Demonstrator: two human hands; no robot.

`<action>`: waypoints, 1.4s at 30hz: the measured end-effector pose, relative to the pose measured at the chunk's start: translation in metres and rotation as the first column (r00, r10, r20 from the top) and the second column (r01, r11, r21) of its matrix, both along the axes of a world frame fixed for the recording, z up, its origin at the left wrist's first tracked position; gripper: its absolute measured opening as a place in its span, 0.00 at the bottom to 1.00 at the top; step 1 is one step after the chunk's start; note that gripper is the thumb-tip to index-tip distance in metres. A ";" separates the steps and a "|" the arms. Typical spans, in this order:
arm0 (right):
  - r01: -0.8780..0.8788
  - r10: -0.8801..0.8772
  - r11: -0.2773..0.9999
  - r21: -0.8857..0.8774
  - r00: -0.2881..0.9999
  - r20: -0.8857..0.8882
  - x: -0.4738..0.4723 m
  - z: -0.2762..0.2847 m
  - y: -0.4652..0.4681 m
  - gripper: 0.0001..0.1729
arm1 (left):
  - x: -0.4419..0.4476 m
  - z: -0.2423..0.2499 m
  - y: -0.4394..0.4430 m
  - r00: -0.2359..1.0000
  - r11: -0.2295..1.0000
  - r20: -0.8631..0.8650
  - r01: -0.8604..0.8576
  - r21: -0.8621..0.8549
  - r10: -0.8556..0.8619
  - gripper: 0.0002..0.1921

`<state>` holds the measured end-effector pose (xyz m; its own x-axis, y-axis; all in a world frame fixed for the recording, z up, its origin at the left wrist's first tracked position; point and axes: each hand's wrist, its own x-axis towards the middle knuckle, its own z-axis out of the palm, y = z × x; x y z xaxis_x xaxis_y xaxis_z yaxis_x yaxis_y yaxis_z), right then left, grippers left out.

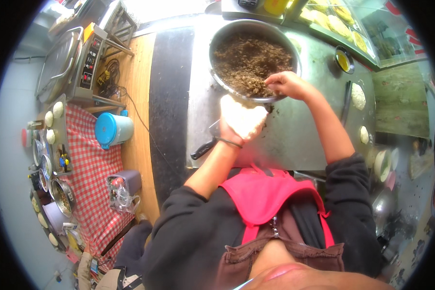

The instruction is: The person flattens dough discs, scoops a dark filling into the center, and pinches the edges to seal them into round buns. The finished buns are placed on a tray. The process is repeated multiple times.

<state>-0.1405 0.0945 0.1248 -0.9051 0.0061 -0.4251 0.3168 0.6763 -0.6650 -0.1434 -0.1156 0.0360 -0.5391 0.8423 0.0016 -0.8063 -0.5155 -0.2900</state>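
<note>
Spread across my left hand is a flattened piece of pale dough, overexposed in the light. It is held just in front of a large metal bowl of dark brown crumbly filling. My right hand reaches over the bowl's near right rim, fingertips bunched at the filling; whether they grip any is unclear. A knife with a black handle lies left of my left wrist, its blade partly hidden. Dark crumbs dot the metal worktop below the bowl.
On the right are a dark rod, a dough piece and a small bowl of yellow liquid. A glass case with flatbreads stands behind. Leftward are an electric griddle, a blue-lidded bucket and another person.
</note>
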 end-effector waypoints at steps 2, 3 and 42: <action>0.084 -0.086 0.995 -0.056 0.996 -0.023 0.010 0.010 -0.009 0.12 | -0.002 0.001 -0.001 1.000 1.000 0.020 0.017 0.000 -0.017 0.25; 0.117 -0.122 0.986 -0.116 0.992 -0.044 0.016 0.014 -0.014 0.12 | -0.002 0.002 -0.002 0.998 1.000 0.060 0.024 -0.013 -0.023 0.25; -0.039 0.046 0.995 0.090 0.995 -0.085 0.011 0.001 -0.010 0.12 | -0.005 0.008 -0.008 0.990 0.992 0.110 0.096 -0.076 -0.088 0.25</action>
<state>-0.1291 0.0846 0.1257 -0.9389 0.0005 -0.3441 0.2299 0.7449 -0.6263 -0.1489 -0.1241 0.0443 -0.4528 0.8833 -0.1216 -0.8181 -0.4658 -0.3374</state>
